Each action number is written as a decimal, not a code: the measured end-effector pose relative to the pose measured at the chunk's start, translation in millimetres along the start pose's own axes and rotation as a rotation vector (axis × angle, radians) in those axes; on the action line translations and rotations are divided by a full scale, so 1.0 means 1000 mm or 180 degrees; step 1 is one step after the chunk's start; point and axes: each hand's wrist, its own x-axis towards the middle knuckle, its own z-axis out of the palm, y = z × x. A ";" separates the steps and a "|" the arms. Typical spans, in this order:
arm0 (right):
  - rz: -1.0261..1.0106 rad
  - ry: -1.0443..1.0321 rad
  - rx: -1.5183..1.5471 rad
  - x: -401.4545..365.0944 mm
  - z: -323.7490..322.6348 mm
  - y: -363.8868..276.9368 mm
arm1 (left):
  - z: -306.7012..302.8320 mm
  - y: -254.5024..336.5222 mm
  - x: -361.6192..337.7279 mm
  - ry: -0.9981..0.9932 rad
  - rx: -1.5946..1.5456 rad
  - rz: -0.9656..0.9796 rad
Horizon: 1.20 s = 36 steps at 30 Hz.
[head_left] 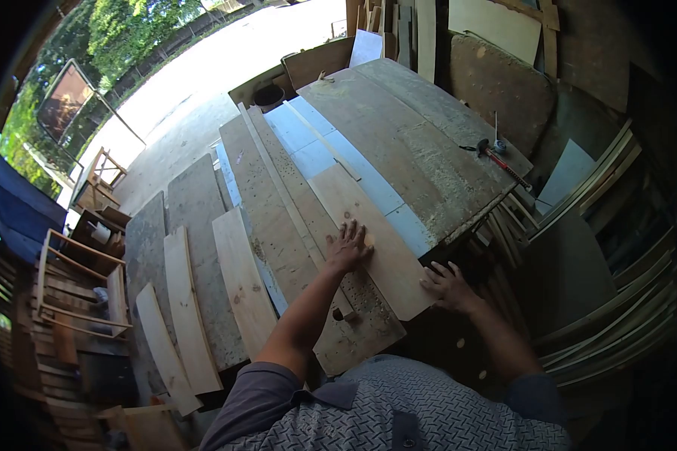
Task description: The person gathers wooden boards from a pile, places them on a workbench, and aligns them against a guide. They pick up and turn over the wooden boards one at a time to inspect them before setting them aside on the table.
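A pale wooden board [380, 240] lies lengthwise on the worn workbench [459, 173], partly over a light blue strip [368, 177]. My left hand [347, 246] rests flat on the board's left side, fingers spread. At the near right corner of the same board is my right hand [447, 286], its fingers apart and touching the end; its thumb side is partly hard to see. Left of the board, a long thin wooden strip [278, 192] runs along the bench, passing beside my left wrist.
More planks lie to the left, including a wide board [241, 274], a narrower one [188, 301] and a curved one [162, 346]. A red-handled tool [500, 161] sits at the bench's right edge. Stacked lumber [617, 323] stands right; a wooden chair frame [79, 286] stands left.
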 end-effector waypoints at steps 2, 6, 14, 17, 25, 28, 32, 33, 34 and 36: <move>0.0031 -0.0024 0.0006 0.008 -0.005 -0.001 | -0.005 -0.004 0.003 -0.0085 -0.0008 -0.0092; 0.0054 -0.0077 0.0079 0.021 -0.009 0.000 | -0.006 -0.014 0.016 -0.0088 -0.0011 -0.0082; 0.0109 -0.0175 0.0026 0.051 -0.015 0.002 | -0.008 -0.034 0.037 -0.0089 -0.0062 -0.0196; 0.0124 -0.0258 0.0025 0.062 -0.019 0.003 | -0.009 -0.043 0.045 -0.0024 -0.0098 -0.0172; 0.0153 -0.0327 0.0041 0.094 -0.020 0.009 | -0.023 -0.059 0.064 -0.0024 -0.0079 -0.0179; 0.0119 -0.0313 -0.0022 0.105 -0.017 0.012 | -0.029 -0.064 0.070 -0.0048 -0.0068 -0.0203; 0.0145 -0.0332 0.0002 0.118 -0.016 0.014 | -0.032 -0.073 0.080 -0.0050 -0.0092 -0.0249; 0.0143 -0.0343 -0.0009 0.122 -0.015 0.016 | -0.032 -0.075 0.082 -0.0030 -0.0085 -0.0235; 0.0156 -0.0321 -0.0023 0.126 -0.017 0.016 | -0.032 -0.077 0.084 -0.0005 -0.0103 -0.0219; 0.0170 -0.0395 0.0078 0.132 -0.018 0.017 | -0.033 -0.081 0.089 0.0040 -0.0109 -0.0187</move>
